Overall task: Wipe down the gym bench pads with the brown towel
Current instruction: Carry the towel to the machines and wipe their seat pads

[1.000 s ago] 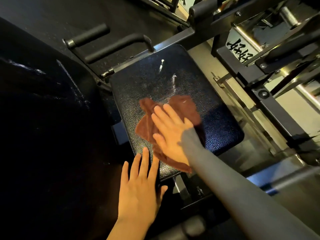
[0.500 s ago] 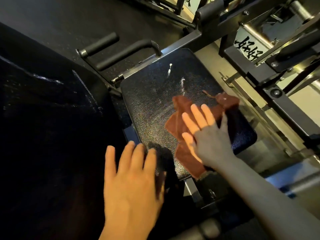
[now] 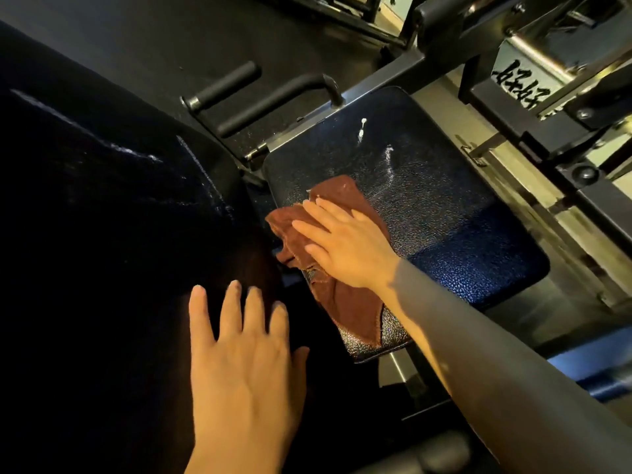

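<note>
A dark blue seat pad (image 3: 444,213) lies in the middle of the head view, shiny with wet streaks. The brown towel (image 3: 345,302) is crumpled on the pad's left side and reaches its near edge. My right hand (image 3: 345,244) presses flat on the towel with straight fingers pointing left. My left hand (image 3: 246,364) rests flat with spread fingers on the large dark back pad (image 3: 102,234) to the left of the seat.
Two black padded handles (image 3: 266,97) stick out beyond the seat's far left corner. Black machine frame bars and metal rods (image 3: 547,97) run along the right and far side. A pale floor (image 3: 513,159) shows between the frame parts.
My right hand has swept the towel from the seat's right side across to its left side. My left hand has stayed flat on the back pad, and the view has drawn closer.
</note>
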{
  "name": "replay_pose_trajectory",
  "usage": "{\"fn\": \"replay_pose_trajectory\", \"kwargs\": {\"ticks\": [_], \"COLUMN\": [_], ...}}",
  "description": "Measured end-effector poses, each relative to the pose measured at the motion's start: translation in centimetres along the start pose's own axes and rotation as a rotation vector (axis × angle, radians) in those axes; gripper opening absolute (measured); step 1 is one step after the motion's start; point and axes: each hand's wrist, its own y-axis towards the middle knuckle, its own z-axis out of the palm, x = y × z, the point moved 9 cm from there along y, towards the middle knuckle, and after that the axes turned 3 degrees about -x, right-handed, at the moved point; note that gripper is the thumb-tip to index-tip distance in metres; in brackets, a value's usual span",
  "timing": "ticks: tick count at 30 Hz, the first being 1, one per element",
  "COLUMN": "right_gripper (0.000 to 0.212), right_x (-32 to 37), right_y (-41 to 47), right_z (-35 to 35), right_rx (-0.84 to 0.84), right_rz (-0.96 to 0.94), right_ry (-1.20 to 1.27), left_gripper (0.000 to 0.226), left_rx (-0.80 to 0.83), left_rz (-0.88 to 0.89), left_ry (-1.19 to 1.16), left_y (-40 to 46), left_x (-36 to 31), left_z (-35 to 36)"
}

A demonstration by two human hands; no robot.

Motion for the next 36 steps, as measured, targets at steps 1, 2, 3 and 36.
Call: {"fn": "replay_pose_trajectory", "kwargs": {"ticks": [1, 2, 3, 36], "right_gripper": [0.055, 0.055, 0.055, 0.070], "right_x": [0.2, 0.2, 0.0, -7.5], "right_y": [-0.5, -1.3, -2.3, -12.5], "right_z": [-0.2, -0.2, -0.2, -6.5], "right_rx": [-0.021, -0.028, -0.012, 0.071], "right_rz": [-0.017, -0.034, -0.043, 0.345], "right_ry": [0.008, 0.015, 0.017, -0.164], "left_gripper": [0.071, 0.071, 0.071, 0.061], "left_rx": [-0.027, -0.037, 0.000, -0.029], "left_rz": [-0.018, -0.037, -0.046, -0.016], "left_ry": [-0.015, -0.060, -0.098, -0.335], "left_y": [-0.1, -0.1, -0.1, 0.4], "left_x": [0.4, 0.6, 0.7, 0.7], "left_z": [-0.2, -0.7, -0.6, 1.0]}}
